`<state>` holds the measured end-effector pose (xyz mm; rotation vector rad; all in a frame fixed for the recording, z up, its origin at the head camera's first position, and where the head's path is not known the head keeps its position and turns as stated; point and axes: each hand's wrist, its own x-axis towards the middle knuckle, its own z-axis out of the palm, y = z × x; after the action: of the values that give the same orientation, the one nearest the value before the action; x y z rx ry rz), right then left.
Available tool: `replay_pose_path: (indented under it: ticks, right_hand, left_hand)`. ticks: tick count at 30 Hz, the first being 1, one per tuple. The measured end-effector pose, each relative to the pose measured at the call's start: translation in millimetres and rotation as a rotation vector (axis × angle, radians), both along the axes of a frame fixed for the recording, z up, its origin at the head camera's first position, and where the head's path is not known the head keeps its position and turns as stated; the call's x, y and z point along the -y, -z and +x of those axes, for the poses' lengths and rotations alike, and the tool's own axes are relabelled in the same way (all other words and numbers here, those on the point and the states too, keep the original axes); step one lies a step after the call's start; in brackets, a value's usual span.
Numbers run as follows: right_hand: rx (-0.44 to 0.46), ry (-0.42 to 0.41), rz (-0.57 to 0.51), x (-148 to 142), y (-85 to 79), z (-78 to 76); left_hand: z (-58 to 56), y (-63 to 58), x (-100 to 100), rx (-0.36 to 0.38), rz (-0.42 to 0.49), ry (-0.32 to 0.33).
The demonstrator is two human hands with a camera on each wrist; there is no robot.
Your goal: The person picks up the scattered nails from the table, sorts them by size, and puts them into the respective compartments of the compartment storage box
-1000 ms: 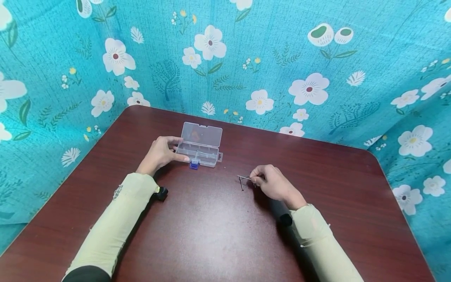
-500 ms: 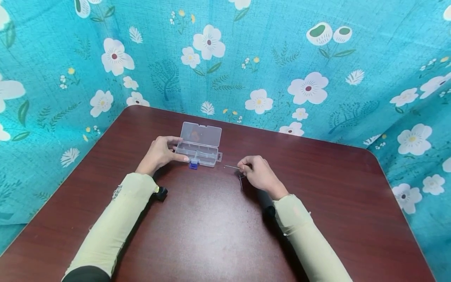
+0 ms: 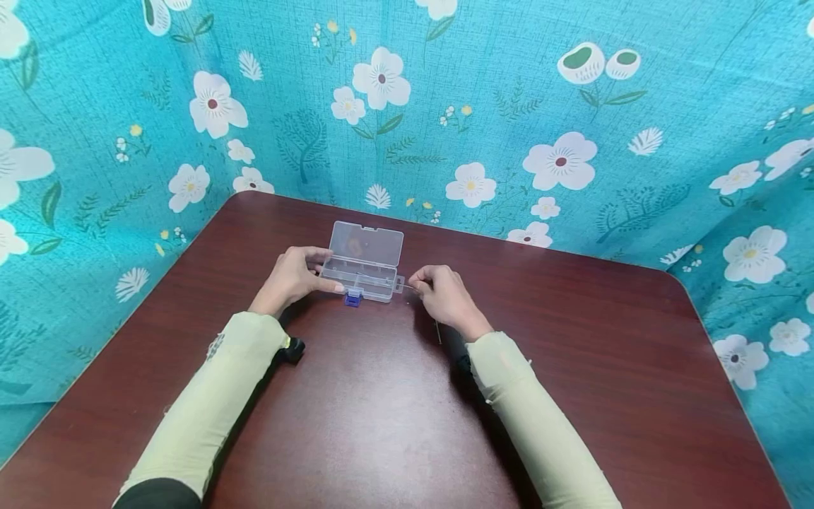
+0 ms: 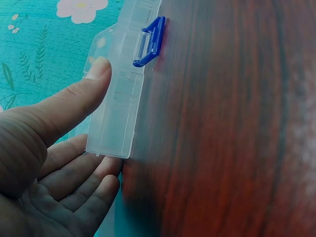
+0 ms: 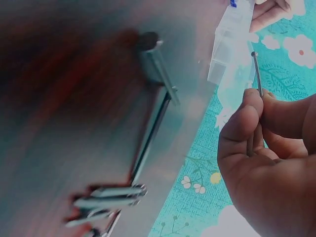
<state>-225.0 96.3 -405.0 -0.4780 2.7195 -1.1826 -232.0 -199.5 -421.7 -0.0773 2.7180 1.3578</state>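
Note:
An open clear plastic compartment box with a blue latch lies on the table, its lid folded back. My left hand holds the box's left end, thumb along the front and fingers behind. In the left wrist view, the thumb overlaps the clear wall. Just right of the box, my right hand pinches a thin metal nail between thumb and fingers. The nail's small head points toward the box. Several more metal nails lie on the table below that hand, mostly hidden in the head view.
A dark red-brown wooden table carries everything. Floral turquoise cloth hangs behind it and along both sides. The box's hanging tab sticks out at its right end.
My right hand has lifted a nail from the loose pile and carried it left and away from me, up close to the box's right end. The left hand and box have stayed put.

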Motion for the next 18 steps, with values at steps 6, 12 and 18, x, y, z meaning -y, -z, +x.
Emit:
replay_pose_path:
  ticks: [6, 12, 18]
  right_hand:
    - [-0.011, 0.005, -0.001, 13, -1.5, -7.5]
    - [-0.009, 0.016, 0.017, 25, 0.5, -17.7]
    - [-0.013, 0.02, 0.059, 38, 2.3, -29.2]
  left_hand:
    - [-1.2, 1.5, 0, 0.0, 0.001, -0.003]
    - [-0.7, 1.5, 0, -0.01, -0.004, -0.003]
    - [-0.5, 0.7, 0, 0.009, 0.007, -0.007]
